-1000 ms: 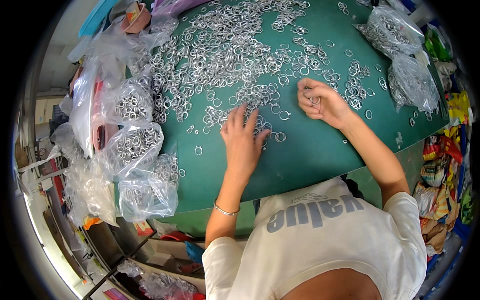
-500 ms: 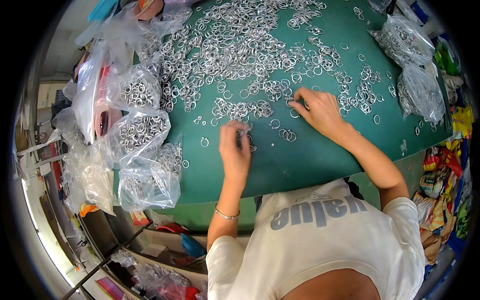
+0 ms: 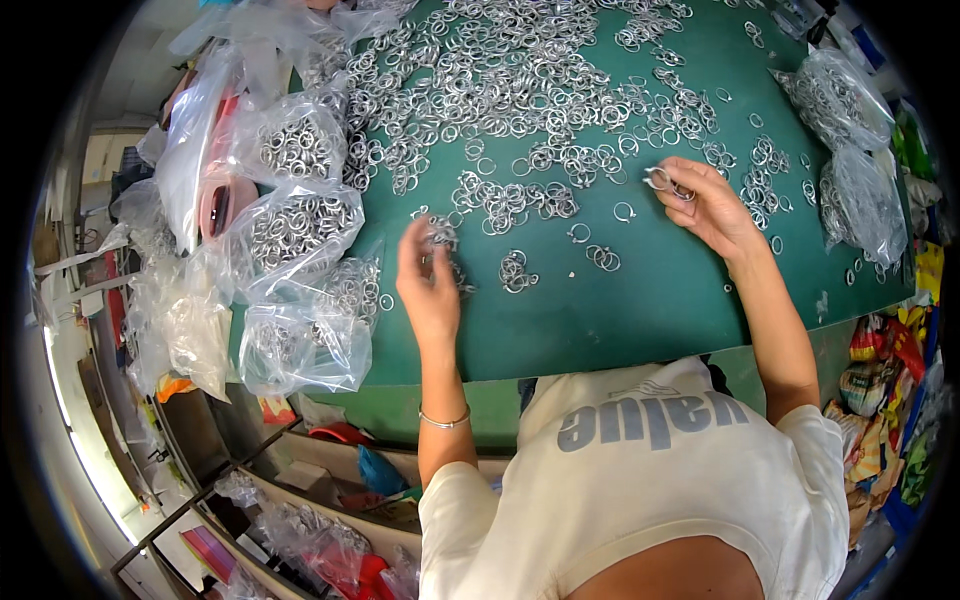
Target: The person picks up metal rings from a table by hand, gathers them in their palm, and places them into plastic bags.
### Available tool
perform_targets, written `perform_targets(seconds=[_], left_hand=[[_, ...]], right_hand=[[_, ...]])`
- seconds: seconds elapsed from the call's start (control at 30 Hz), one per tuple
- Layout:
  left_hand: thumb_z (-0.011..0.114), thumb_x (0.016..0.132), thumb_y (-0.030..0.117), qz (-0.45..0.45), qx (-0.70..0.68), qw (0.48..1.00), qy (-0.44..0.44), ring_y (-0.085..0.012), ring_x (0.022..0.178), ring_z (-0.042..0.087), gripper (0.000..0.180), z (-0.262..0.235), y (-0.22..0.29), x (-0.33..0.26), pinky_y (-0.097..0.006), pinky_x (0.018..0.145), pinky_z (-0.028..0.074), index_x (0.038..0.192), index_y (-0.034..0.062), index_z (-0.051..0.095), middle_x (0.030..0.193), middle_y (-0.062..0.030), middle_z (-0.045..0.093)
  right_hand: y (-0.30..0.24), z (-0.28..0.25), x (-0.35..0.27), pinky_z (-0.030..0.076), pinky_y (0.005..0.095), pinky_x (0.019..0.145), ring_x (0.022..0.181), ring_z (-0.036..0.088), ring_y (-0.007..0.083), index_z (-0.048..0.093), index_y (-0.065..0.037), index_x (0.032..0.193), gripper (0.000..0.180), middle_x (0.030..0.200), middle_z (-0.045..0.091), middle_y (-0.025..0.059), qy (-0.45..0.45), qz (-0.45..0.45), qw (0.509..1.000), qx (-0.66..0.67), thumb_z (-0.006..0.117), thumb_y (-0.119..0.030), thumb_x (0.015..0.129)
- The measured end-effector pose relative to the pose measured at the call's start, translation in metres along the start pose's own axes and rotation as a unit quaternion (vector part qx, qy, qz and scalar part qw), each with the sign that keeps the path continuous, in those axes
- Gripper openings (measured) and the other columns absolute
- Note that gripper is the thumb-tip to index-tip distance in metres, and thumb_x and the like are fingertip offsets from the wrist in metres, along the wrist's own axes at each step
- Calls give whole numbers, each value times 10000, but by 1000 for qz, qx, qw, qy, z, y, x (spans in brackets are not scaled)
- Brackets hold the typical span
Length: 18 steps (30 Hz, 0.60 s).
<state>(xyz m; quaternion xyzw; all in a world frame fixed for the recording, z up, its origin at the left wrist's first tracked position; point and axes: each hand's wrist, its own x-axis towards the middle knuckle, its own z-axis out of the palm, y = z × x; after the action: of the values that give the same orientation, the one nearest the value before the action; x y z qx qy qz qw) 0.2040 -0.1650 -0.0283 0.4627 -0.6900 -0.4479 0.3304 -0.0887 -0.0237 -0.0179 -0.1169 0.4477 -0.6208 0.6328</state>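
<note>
Near the left part of the green tabletop, my left hand (image 3: 428, 295) is curled around a small bunch of metal rings (image 3: 441, 236), its fingers blurred by motion. My right hand (image 3: 708, 208), lifted over the table's right side, pinches silvery metal rings (image 3: 660, 180) between thumb and fingers. Between the two hands lie a small cluster of rings (image 3: 515, 272) and a looser group (image 3: 602, 258). A longer heap of rings (image 3: 510, 203) sits just beyond them.
A large spread of rings (image 3: 480, 85) covers the far tabletop (image 3: 600, 330). Clear plastic bags of rings (image 3: 300, 230) line the left edge, with more bags (image 3: 850, 180) at the right. Below the table's front edge is an open drawer (image 3: 330, 480).
My left hand has moved left with its rings, leaving a small cluster behind. My right hand has lifted away to the right, now showing rings in its pinch. The view has shifted slightly.
</note>
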Motion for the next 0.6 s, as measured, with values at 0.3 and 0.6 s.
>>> perform_targets(seconds=[0.3, 0.6], left_hand=[[644, 732, 66, 155, 275, 940, -127, -318, 992, 463, 329, 27, 29, -41, -410, 861, 361, 1048, 40, 557, 1122, -128, 491], [568, 778, -55, -1, 28, 999, -28, -185, 710, 543, 196, 4, 1, -38, -274, 623, 448, 968, -19, 536, 866, -106, 548]], right_hand=[[13, 19, 3, 320, 160, 432, 576, 403, 53, 528, 32, 999, 188, 1002, 558, 138, -69, 65, 987, 133, 523, -57, 833], [22, 61, 37, 371, 218, 419, 541, 482, 98, 568, 15, 1046, 266, 862, 590, 76, -88, 71, 983, -142, 582, -122, 819]])
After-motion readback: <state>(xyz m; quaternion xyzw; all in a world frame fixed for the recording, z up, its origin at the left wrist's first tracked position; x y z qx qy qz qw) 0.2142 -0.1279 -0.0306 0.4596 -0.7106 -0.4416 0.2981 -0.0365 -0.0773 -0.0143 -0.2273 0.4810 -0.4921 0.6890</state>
